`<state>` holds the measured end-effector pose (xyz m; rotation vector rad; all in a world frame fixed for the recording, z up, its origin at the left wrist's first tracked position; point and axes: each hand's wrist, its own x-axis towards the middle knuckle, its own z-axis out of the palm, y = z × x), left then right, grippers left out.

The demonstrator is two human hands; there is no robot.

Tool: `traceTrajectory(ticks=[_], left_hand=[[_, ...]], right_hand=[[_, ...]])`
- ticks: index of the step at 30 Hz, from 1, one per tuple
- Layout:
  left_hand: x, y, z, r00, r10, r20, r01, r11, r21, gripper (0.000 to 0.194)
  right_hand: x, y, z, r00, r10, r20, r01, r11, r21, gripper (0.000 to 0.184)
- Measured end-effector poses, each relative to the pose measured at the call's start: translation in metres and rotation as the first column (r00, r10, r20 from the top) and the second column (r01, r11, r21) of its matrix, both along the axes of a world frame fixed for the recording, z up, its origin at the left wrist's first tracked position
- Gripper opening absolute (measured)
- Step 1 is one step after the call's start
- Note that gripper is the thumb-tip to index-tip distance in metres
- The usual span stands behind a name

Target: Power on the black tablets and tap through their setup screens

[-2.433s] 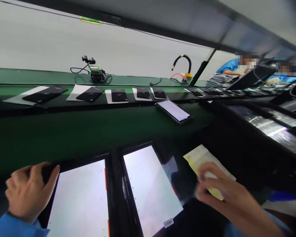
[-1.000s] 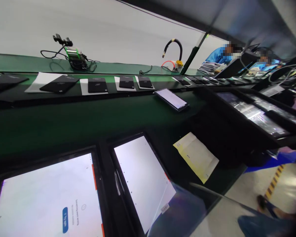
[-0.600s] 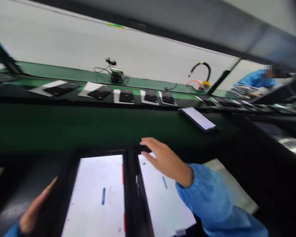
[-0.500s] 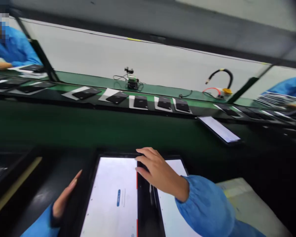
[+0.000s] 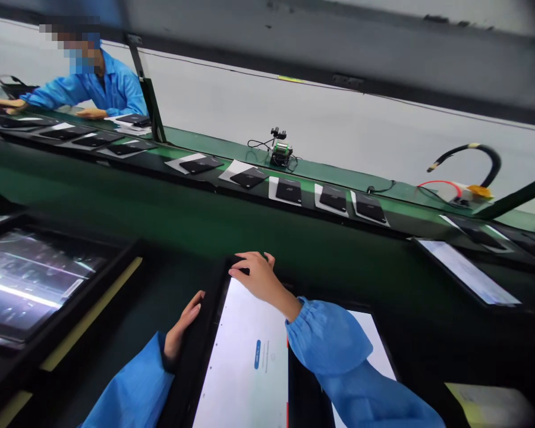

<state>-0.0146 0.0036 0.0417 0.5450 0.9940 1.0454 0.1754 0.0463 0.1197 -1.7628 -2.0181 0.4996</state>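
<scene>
A large lit tablet [image 5: 238,356] with a blue button on its white page lies before me in a dark surround. My right hand [image 5: 258,276] is at its top edge, fingers bent and apart, thumb and forefinger near the upper left corner. No held object shows in it. At the left side of the dark surround is my left hand [image 5: 185,324], its fingers stretched out and holding nothing visible. Whether it touches the side is hard to tell. A second lit screen [image 5: 370,333] lies to the right, partly covered by my right sleeve.
A row of dark devices on white sheets [image 5: 289,191] runs along the ledge beyond. A lit tablet [image 5: 468,270] lies tilted at right, near a pale packet [image 5: 485,401]. At left is a dark-framed glossy panel [image 5: 31,279]. A co-worker in blue [image 5: 116,83] sits across.
My right hand has moved left along the top edge to the first tablet's upper left corner. My left hand is nearer the tablet's side. The view has swung left.
</scene>
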Motion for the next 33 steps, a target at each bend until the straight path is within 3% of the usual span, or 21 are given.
traceTrajectory(ticks=[5,9,13,25,27,30,32,33], left_hand=[[0.000,0.000,0.004,1.000,-0.021,0.004,0.021,1.000,-0.005,0.040],[-0.004,0.004,0.000,0.999,-0.053,0.014,0.053,0.999,-0.005,0.040],[-0.009,0.008,-0.007,0.996,-0.087,0.028,0.087,0.996,-0.021,0.046],[-0.008,0.007,-0.010,0.994,-0.070,0.086,0.074,0.996,-0.049,0.053],[-0.010,0.008,-0.012,0.994,-0.073,0.087,0.079,0.995,-0.064,0.058],[-0.013,0.010,-0.015,0.991,-0.084,0.099,0.092,0.993,-0.076,0.064],[-0.012,0.009,-0.013,0.990,-0.090,0.107,0.098,0.992,-0.078,0.065],[-0.011,0.008,-0.011,0.989,-0.092,0.112,0.101,0.992,-0.075,0.066]], right_hand=[[-0.008,0.002,0.004,0.999,-0.031,-0.014,0.030,0.999,-0.024,0.015],[-0.003,0.002,0.006,0.993,0.097,0.060,-0.101,0.992,0.070,0.010],[0.005,0.003,0.009,0.972,0.178,0.155,-0.198,0.971,0.131,0.022],[0.005,0.002,0.011,0.893,0.222,0.391,-0.348,0.893,0.286,0.017],[0.008,-0.018,0.024,0.876,0.232,0.422,-0.381,0.871,0.311,0.019],[0.024,-0.077,0.051,0.863,0.230,0.450,-0.418,0.825,0.380,0.023],[0.039,-0.128,0.070,0.900,0.164,0.403,-0.349,0.826,0.442,0.025],[0.047,-0.153,0.077,0.921,0.078,0.382,-0.258,0.858,0.444,0.025]])
